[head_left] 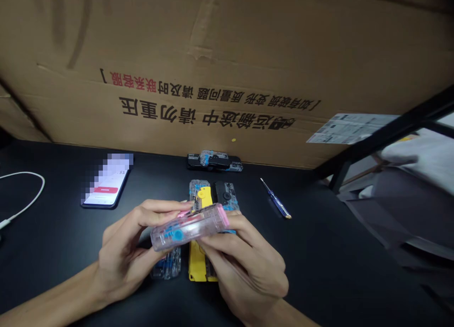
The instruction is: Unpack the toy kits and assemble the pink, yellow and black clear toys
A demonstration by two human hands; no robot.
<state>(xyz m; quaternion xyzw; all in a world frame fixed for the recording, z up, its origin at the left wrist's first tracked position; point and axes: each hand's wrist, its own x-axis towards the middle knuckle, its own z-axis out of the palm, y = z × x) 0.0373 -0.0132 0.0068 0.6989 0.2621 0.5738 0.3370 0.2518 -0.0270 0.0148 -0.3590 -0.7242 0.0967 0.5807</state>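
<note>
Clear case [191,230]: held between my two hands above the bench [340,265]; tilted, the end at my right hand higher.
Left hand [126,246]: pinching the case's left part, thumb along the near side, fingers round the far side.
Right hand [248,261]: pinching the other end, close by the pink end piece [224,216].
Blue part [177,233]: visible through the wall, nearer my left hand; useful as an orientation mark.
Pressure: plastic looks stiff and slick; I judge light, even force at both ends best, little on the middle wall.
Far face: covered; cannot tell what my fingertips press there. A slight turn toward me should help.
Yellow piece [197,265]: below the case, between my hands; a slip could land on it.
Screwdriver [275,202]: beyond my right hand, to its right, well apart.
Phone [106,190]: beyond my left hand, clear of my fingers.
</note>
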